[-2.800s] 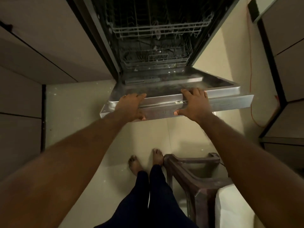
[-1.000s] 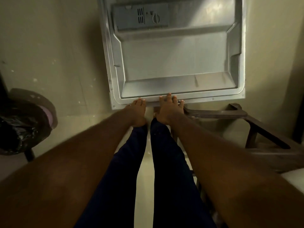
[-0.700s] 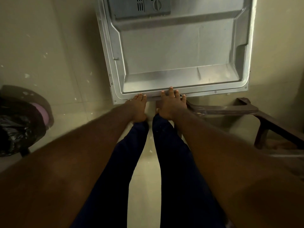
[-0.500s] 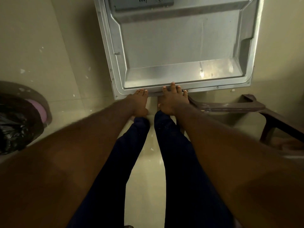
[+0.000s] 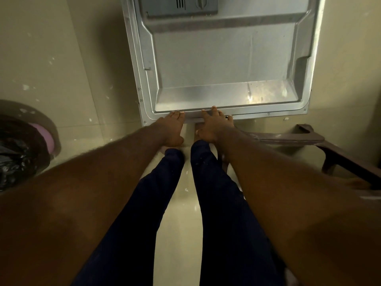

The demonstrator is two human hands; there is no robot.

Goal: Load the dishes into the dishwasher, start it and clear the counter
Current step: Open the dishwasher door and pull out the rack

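The dishwasher door [image 5: 226, 65] lies swung down, its steel inner face up and level in front of me. The grey detergent dispenser [image 5: 181, 6] shows at its far end. My left hand [image 5: 172, 129] holds the door's near edge left of centre, fingers on top of the rim and thumb below it. My right hand [image 5: 214, 126] holds the same edge just to the right, in the same way. No dishes or racks are in view.
A dark brown plastic chair [image 5: 309, 139] stands close to the door's right front corner. A round bin with a black bag [image 5: 18, 153] sits at the left. My legs [image 5: 156, 193] stand on the pale tiled floor right below the door edge.
Both hands have lowered the door from half-open to flat. The view has tipped down, so the racks have left the frame. In the last second the door barely moves.
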